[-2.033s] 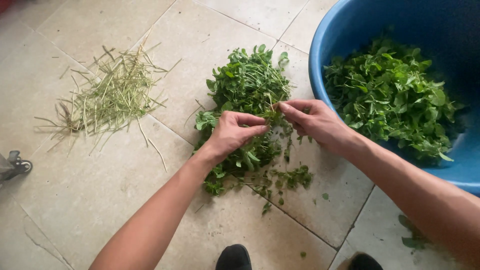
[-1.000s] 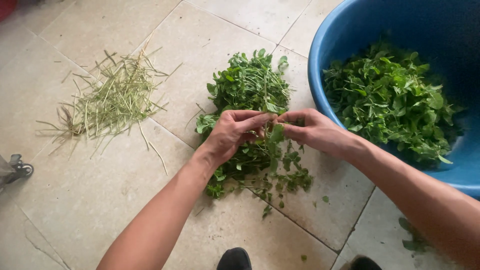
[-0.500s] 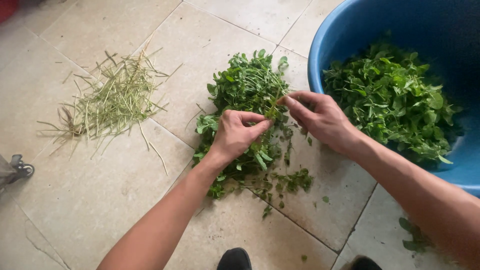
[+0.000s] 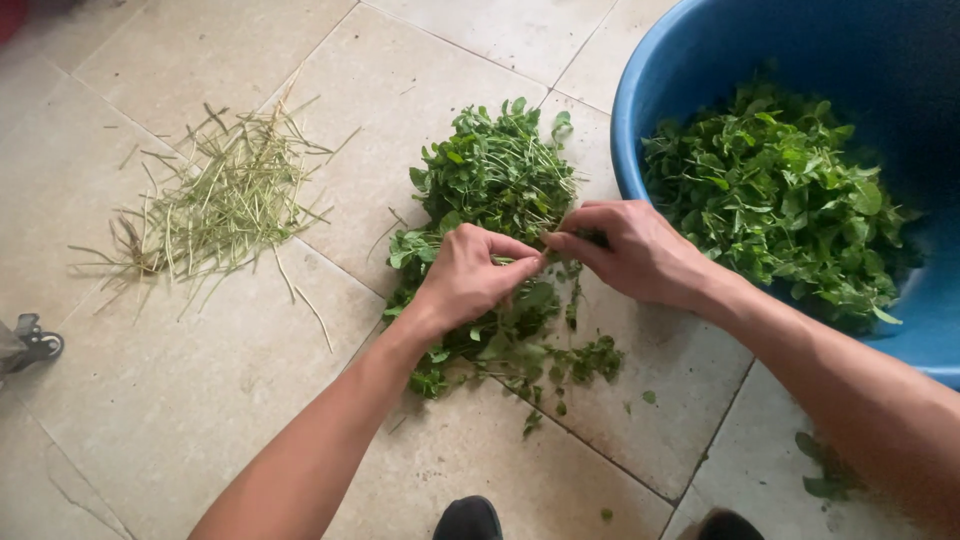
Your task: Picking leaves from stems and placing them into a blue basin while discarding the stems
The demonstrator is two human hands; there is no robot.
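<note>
A heap of leafy green sprigs (image 4: 495, 185) lies on the tiled floor (image 4: 200, 400) in the middle of the view. My left hand (image 4: 468, 275) and my right hand (image 4: 630, 250) meet over its near part, fingertips together. Between them they pinch one thin sprig (image 4: 540, 257), the left hand on its stem, the right on its leafy end. At the right stands a big blue tub (image 4: 640, 120) with plucked green leaves (image 4: 780, 200) piled inside. A loose pile of bare pale stems (image 4: 215, 200) lies on the floor at the left.
Stray leaves (image 4: 825, 470) lie by the tub's base at the lower right. A small dark wheeled object (image 4: 30, 345) sits at the left edge. Two dark shoe tips (image 4: 468, 520) show at the bottom edge.
My hands have parted and come together again over the heap while working sprigs; the right hand has come back from the tub side to meet the left.
</note>
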